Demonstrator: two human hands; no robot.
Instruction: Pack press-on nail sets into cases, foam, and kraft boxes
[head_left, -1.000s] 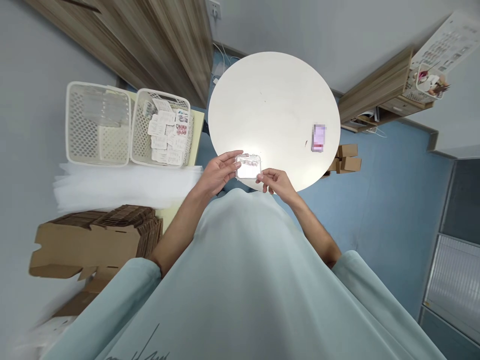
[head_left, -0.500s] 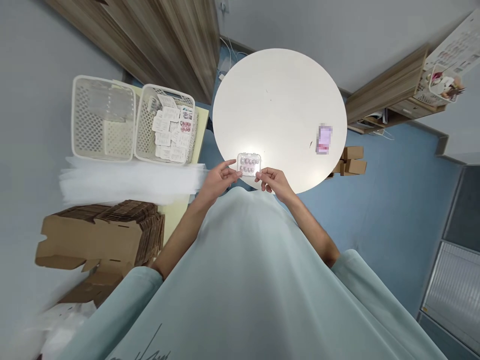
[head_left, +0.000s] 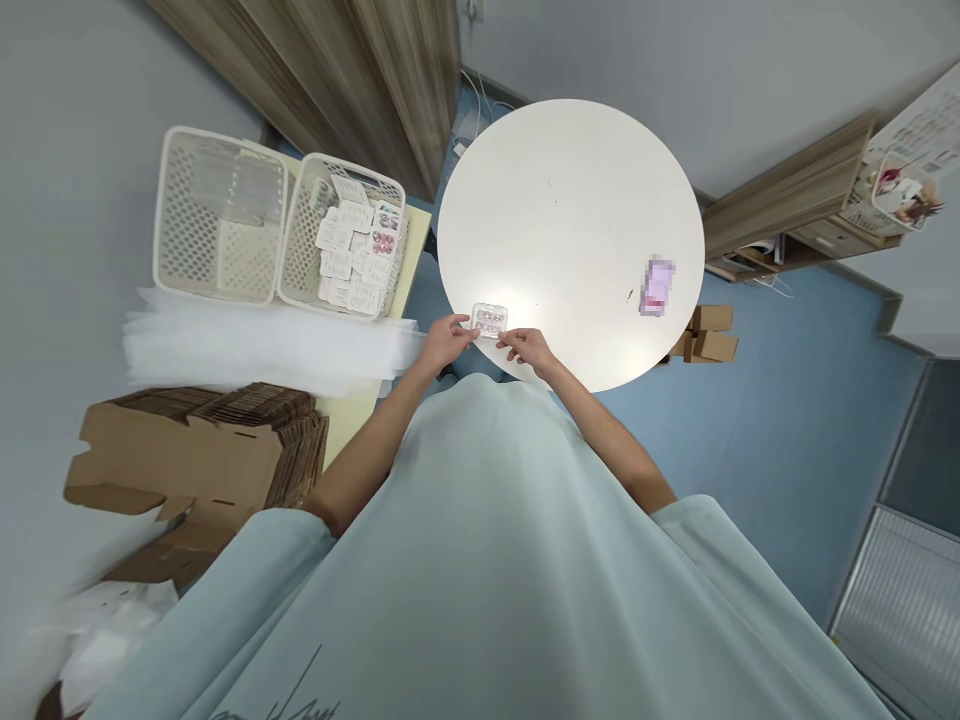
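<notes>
A small clear plastic case (head_left: 490,320) with two rows of pinkish oval pieces, which look like press-on nails, is at the near edge of the round white table (head_left: 570,210). My left hand (head_left: 446,342) grips the case's left corner between thumb and fingers. On its lower right corner, the thumb and forefinger of my right hand (head_left: 527,348) pinch it. Whether the case rests on the tabletop or is held just above it, I cannot tell.
Left of the table, a white basket (head_left: 341,170) holds several cards and packs beside another basket (head_left: 161,220) with clear plastic inside. Nearer lie white foam sheets (head_left: 262,345) and folded cardboard boxes (head_left: 187,450). A blurred purple item (head_left: 658,287) lies on the table's right.
The case looks smaller and sits slightly further left between my hands, both still gripping it. The whole view has shifted a little, with the table now further right.
</notes>
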